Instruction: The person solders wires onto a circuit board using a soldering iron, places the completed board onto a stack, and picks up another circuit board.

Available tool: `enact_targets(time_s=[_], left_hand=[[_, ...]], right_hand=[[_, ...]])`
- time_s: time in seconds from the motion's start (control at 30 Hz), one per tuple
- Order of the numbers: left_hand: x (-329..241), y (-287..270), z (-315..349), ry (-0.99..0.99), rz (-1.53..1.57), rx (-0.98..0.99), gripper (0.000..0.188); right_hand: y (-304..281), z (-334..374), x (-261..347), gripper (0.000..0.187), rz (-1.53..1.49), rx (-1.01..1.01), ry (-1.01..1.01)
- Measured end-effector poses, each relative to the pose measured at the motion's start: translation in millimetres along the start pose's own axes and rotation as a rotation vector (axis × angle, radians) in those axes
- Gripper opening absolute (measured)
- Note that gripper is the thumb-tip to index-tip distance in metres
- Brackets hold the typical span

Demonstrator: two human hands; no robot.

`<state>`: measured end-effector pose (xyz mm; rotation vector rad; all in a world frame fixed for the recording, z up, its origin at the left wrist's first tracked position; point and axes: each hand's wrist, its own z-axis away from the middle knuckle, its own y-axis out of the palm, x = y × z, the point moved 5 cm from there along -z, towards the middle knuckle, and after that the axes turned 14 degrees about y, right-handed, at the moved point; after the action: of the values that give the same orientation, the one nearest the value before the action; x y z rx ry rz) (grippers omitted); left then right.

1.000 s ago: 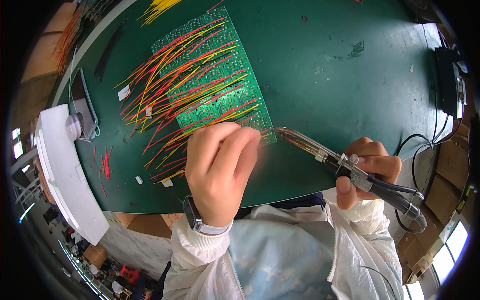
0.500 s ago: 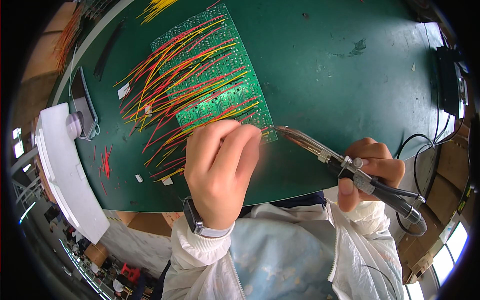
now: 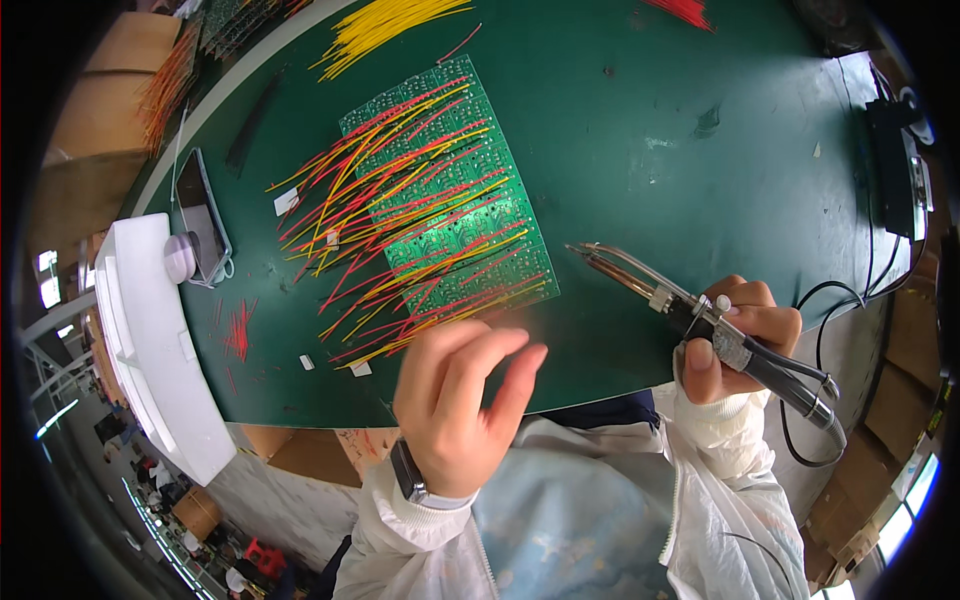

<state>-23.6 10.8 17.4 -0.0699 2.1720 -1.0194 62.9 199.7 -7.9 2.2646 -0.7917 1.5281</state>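
Note:
A green circuit board panel (image 3: 520, 215) lies on the dark green table. Rows of red and yellow wires (image 3: 400, 180) stand off it and trail over its left edge. Just off the panel's near edge is my left hand (image 3: 455, 395), its thumb and fingers apart and nothing seen in them. My right hand (image 3: 745, 335) grips a soldering iron (image 3: 690, 310) with a metal tube along its barrel. The iron's tip points up and left, a short way right of the panel and not touching it.
Bundles of yellow wires (image 3: 395, 30) and red wires (image 3: 685, 10) lie at the far side. Short red wire pieces (image 3: 238, 332) are scattered left, near a phone (image 3: 203, 215) propped by a white foam block (image 3: 150, 340). Black cables (image 3: 830, 290) run to a box (image 3: 895, 165) at right.
My left hand has drawn back toward me from the panel's near corner, and its fingers have opened. The iron has stayed in my right hand, its tip now away from the panel. The view has shifted.

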Motion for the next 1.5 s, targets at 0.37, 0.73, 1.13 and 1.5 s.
enact_targets(time_s=[0.37, 0.73, 1.13, 1.5], left_hand=[[12, 23, 41, -0.776, 1.165, -0.302, 0.038], [42, 14, 32, -0.641, 1.135, -0.631, 0.026], [48, -12, 21, -0.674, 1.246, -0.647, 0.05], [95, -126, 19, -0.326, 0.866, -0.792, 0.041]], right_hand=[[-4, 2, -3, 0.035, 0.059, -0.084, -0.026], [-7, 6, -4, 0.033, 0.077, -0.131, 0.009], [-6, 5, -5, 0.033, 0.083, -0.147, 0.013], [-8, 7, -3, 0.032, 0.094, -0.14, 0.035]])
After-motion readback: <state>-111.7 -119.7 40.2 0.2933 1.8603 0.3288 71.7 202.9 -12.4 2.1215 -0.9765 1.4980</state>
